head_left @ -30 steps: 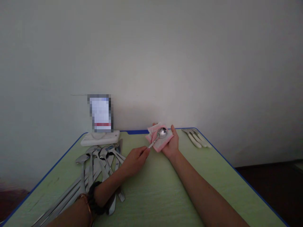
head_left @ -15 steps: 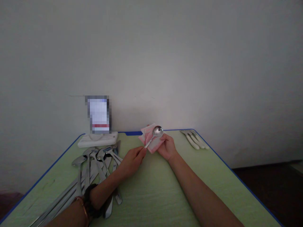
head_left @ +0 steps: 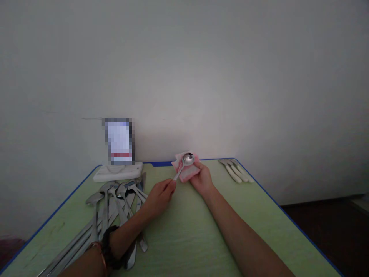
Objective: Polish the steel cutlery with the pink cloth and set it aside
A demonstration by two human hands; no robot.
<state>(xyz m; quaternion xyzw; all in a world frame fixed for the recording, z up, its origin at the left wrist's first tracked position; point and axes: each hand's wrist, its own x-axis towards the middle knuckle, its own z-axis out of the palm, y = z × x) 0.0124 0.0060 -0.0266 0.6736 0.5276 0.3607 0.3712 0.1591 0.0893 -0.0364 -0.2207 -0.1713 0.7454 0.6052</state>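
Observation:
My left hand is closed around the handle of a shiny metal spoon, its bowl pointing up and away from me. Behind and beneath the bowl is a pink and white cloth, gripped by my right hand with the thumb on its near right side. The spoon's bowl lies over the cloth; whether they press together I cannot tell. Both hands are above the far middle part of the green table.
To the left lies a heap of metal spoons and knives, partly under my left forearm. Behind it a phone with a blurred screen stands on a white stand. Several forks with white handles lie at the far right. A wall rises behind.
The spoon's bowl has shifted slightly left and down relative to the cloth. Both hands keep their hold, and the view has tilted a little.

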